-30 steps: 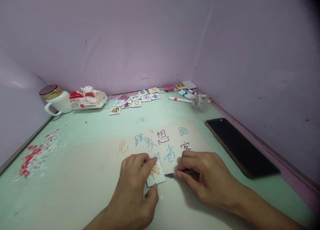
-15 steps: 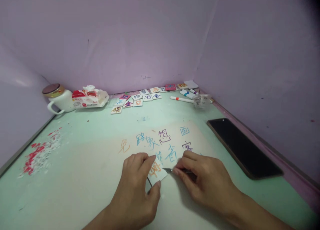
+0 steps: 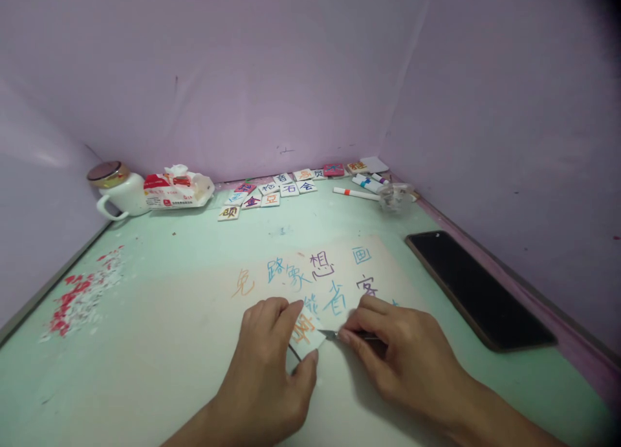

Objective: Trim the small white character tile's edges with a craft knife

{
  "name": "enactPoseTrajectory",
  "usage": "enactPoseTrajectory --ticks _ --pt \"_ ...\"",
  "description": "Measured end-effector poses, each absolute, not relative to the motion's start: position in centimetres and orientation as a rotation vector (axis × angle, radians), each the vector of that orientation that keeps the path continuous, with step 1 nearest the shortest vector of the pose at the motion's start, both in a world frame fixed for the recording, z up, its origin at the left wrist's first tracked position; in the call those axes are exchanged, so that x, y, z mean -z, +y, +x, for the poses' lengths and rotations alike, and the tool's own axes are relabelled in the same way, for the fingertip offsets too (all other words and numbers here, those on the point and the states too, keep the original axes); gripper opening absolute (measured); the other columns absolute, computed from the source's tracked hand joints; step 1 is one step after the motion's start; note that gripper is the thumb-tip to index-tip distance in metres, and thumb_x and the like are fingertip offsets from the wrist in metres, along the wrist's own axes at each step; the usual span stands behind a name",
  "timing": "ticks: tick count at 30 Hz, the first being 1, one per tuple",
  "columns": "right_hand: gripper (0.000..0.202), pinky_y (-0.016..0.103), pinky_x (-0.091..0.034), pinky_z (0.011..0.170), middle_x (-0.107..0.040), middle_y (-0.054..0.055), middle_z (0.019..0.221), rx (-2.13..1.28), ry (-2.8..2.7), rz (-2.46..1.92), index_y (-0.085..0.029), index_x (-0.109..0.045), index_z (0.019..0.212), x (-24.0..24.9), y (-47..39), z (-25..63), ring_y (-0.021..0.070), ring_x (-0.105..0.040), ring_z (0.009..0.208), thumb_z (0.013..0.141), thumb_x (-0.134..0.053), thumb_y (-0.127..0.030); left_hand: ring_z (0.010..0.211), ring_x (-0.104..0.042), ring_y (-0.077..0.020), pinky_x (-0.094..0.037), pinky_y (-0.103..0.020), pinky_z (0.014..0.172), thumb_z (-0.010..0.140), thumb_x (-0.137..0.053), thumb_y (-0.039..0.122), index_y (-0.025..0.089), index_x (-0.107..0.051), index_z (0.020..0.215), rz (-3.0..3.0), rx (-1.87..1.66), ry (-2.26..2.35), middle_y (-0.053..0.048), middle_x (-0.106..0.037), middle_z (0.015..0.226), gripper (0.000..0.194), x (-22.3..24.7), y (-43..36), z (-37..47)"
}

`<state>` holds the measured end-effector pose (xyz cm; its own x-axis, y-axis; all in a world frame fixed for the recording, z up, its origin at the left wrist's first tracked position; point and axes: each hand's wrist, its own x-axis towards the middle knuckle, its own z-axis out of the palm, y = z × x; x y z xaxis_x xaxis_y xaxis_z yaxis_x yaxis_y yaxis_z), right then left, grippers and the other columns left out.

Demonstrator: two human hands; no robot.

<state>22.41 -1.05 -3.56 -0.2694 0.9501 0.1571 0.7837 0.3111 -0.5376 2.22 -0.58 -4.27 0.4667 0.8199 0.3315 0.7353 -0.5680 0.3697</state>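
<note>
Between the thumb and fingers of my left hand [image 3: 272,356] is a small white square tile [image 3: 308,336] with an orange character on it, tilted above the table. My right hand [image 3: 398,350] is closed round the handle of a craft knife [image 3: 330,335]. The knife's pointed blade touches or nearly touches the tile's right side, over the orange strokes' edge. Under and beyond the hands, the pale table top [image 3: 169,343] bears handwritten characters in blue, purple and orange, some partly covered by my hands.
A phone [image 3: 480,288] lies to the right. Several lettered tiles [image 3: 270,199], markers [image 3: 356,193] and a crumpled clear wrapper [image 3: 395,196] lie along the back. A white mug [image 3: 123,195] and a tissue pack [image 3: 177,191] stand back left. Red and white shavings [image 3: 72,298] are scattered at left.
The whole view has shifted slightly, so everything sits a little further right. Both hands keep their grips, and the blade remains at the tile's right side.
</note>
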Motion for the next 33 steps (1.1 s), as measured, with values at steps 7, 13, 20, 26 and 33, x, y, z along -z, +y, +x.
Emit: enactPoseTrajectory --ticks 7,13,20,26,33 --pt "0.019 0.027 -0.034 0.049 -0.063 -0.001 0.066 -0.538 -2.075 -1.531 -0.023 -0.065 0.070 3.4 -0.9 22.9 0.0140 -0.056 0.053 0.081 -0.051 -0.025 0.088 -0.054 -0.0283 -0.047 -0.047 0.075 0.080 -0.057 0.030 0.009 -0.045 0.122 2.567 -0.623 1.396 -0.014 -0.057 0.101 0.048 4.1 -0.9 2.1" --pt "0.020 0.027 -0.034 0.049 -0.063 -0.001 0.064 -0.466 -2.100 -1.467 -0.022 -0.066 0.071 3.7 -1.1 23.0 0.0147 -0.058 0.053 0.082 -0.050 -0.025 0.099 -0.050 -0.0289 -0.043 -0.048 0.083 0.078 -0.051 0.018 0.015 -0.039 0.127 2.556 -0.645 1.352 -0.013 -0.052 0.113 0.050 3.9 -0.6 0.5" --pt "0.023 0.027 -0.034 0.047 -0.062 0.000 0.065 -0.365 -2.148 -1.462 -0.023 -0.068 0.074 3.9 -1.5 22.3 0.0155 -0.058 0.051 0.084 -0.048 -0.025 0.119 -0.037 -0.0277 -0.030 -0.050 0.101 0.070 -0.046 0.007 0.022 -0.036 0.131 2.516 -0.585 1.107 -0.008 -0.042 0.130 0.064 4.3 0.6 -0.2" --pt "0.022 0.027 -0.033 0.046 -0.061 -0.001 0.062 -0.400 -2.178 -1.435 -0.022 -0.066 0.070 3.7 -1.5 22.3 0.0145 -0.057 0.049 0.083 -0.049 -0.024 0.113 -0.041 -0.0267 -0.032 -0.050 0.098 0.073 -0.046 0.007 0.022 -0.040 0.126 2.497 -0.609 1.066 -0.008 -0.046 0.123 0.056 4.2 0.7 -0.2" --pt "0.023 0.026 -0.034 0.047 -0.063 -0.001 0.065 -0.389 -2.095 -1.471 -0.023 -0.067 0.072 4.3 -1.6 22.1 0.0141 -0.058 0.049 0.084 -0.048 -0.026 0.111 -0.041 -0.0283 -0.035 -0.051 0.095 0.074 -0.048 0.007 0.019 -0.040 0.125 2.508 -0.610 1.079 -0.010 -0.045 0.120 0.053 4.0 0.7 0.0"
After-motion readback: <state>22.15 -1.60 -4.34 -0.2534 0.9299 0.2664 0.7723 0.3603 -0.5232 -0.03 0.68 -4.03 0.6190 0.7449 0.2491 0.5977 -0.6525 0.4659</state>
